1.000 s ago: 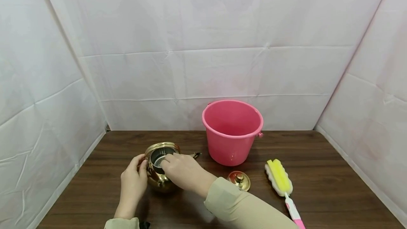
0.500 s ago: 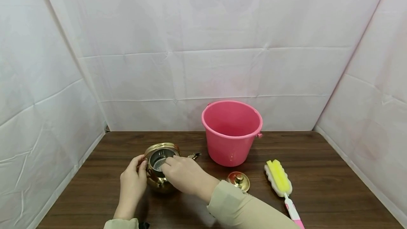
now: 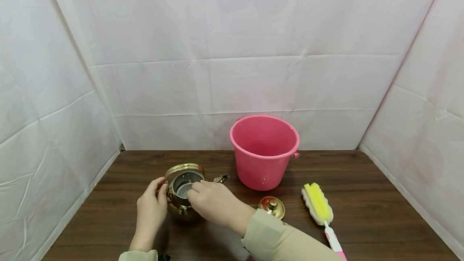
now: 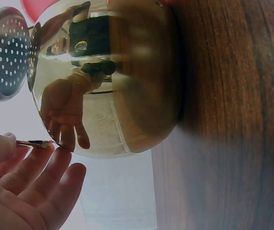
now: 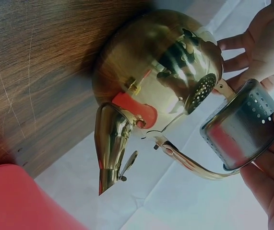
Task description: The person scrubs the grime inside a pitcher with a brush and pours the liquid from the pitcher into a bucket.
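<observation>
A shiny gold teapot (image 5: 141, 62) stands on the wooden table, its spout pointing right in the head view. My left hand (image 3: 151, 208) pinches the base of its arched handle (image 5: 194, 165) between thumb and fingers, also seen up close in the left wrist view. Above the pot's mouth, my right hand (image 3: 217, 204) grips a metal tea strainer (image 5: 242, 127) by its rim and side. A gap shows between the strainer's perforated bottom (image 4: 7, 60) and the pot in the right wrist view. The small spout flap (image 5: 129, 163) is raised.
Behind and right of the pot stands a pink bucket (image 3: 262, 172). The gold lid (image 3: 272, 207) lies on the table by my right forearm. Farther right lies a yellow-and-white sponge brush (image 3: 319, 204) with a white and pink handle. White cloth walls (image 3: 232, 83) enclose the table.
My right hand has shifted slightly right with the strainer, whose inside shows more now. The left hand and the teapot stay in place.
</observation>
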{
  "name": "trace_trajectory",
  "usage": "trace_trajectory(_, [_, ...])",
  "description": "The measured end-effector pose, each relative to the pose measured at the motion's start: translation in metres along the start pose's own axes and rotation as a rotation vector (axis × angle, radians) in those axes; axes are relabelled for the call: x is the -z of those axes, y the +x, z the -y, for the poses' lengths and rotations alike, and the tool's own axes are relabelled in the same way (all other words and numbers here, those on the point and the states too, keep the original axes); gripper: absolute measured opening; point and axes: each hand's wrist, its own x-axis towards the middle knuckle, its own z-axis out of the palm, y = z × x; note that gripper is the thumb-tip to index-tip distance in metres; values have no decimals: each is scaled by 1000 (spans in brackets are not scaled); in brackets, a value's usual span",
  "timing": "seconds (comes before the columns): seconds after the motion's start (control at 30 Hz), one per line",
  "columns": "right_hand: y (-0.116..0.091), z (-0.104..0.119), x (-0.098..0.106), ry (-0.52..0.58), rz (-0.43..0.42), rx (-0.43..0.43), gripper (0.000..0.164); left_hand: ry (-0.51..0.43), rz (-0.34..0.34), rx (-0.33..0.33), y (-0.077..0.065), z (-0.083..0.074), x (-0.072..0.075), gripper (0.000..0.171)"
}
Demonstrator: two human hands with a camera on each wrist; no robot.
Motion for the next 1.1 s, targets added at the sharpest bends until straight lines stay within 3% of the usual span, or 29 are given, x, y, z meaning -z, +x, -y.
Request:
trace_trajectory(0.3, [-8, -3, -1, -19, -49, 5, 13, -8, -8, -7, 0, 2, -1, 22])
trace_trajectory(0.67, [-16, -5, 1, 92, -76, -29, 10, -9, -13, -2, 0, 1, -1, 22])
trace_trajectory(1.1, [-25, -8, 1, 131, -105, -48, 9, -1, -1, -1, 0, 2, -1, 22])
